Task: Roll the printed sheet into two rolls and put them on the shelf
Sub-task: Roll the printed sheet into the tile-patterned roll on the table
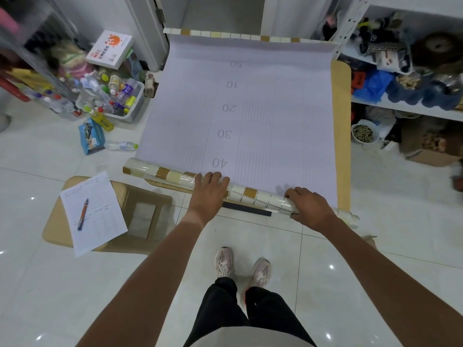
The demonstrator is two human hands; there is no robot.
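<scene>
In the head view, a long glossy roll printed with cream and tan squares (175, 177) lies across the near edge of the pale wooden worktop (341, 136), its ends sticking out past both hands. Just beyond the fingertips, the unrolled part of the white sheet with grey ruled lines and numbers (250, 108) stretches flat to the far edge, where its printed face curls up. The left hand (209, 187) lies palm-down on top of the roll, fingers spread and pressing; the right hand (309, 206) cups the roll nearer its right end, thumb at the near side and fingers curled over the top. To roll well from here, I judge both hands should push forward at the same pace, as the roll already sits at a slant to the sheet's ruled lines and could wind into a cone. Keeping the palms well apart and pressing lightly should hold the winding tight without creasing. The white metal shelf (400, 106) stands beyond the right hand, crowded.
</scene>
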